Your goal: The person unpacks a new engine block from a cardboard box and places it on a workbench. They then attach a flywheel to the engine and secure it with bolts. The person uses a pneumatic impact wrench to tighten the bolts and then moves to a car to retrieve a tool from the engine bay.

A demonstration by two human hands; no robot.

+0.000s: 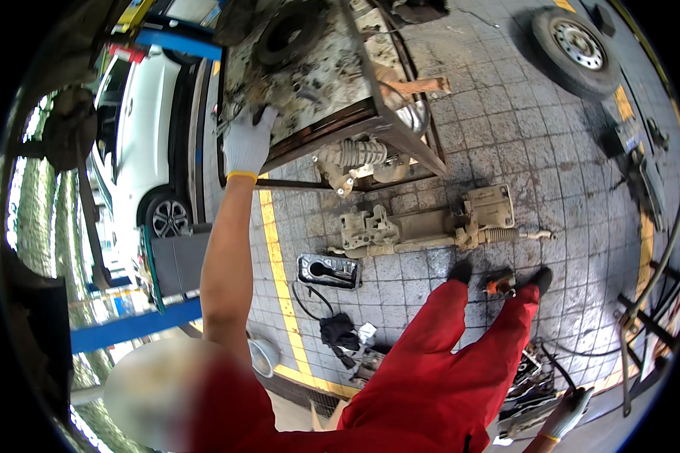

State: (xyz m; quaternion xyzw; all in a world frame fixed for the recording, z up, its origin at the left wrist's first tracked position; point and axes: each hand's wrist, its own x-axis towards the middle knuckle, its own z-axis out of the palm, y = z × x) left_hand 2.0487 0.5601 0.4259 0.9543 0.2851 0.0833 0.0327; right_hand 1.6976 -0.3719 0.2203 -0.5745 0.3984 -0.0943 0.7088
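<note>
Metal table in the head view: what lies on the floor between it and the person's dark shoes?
In the head view, a long, dirty metal assembly lies on the tiled floor between the metal table and the dark shoes.

I see the gloved left hand [248,142] at the near left corner of the desk [344,72]; a black tyre [273,57] lies toward the far edge. Off the near edge, a grimy metal assembly [425,226] rests on the tiled floor [480,143]. The gloved right hand [569,414] is well apart from the desk.
</note>
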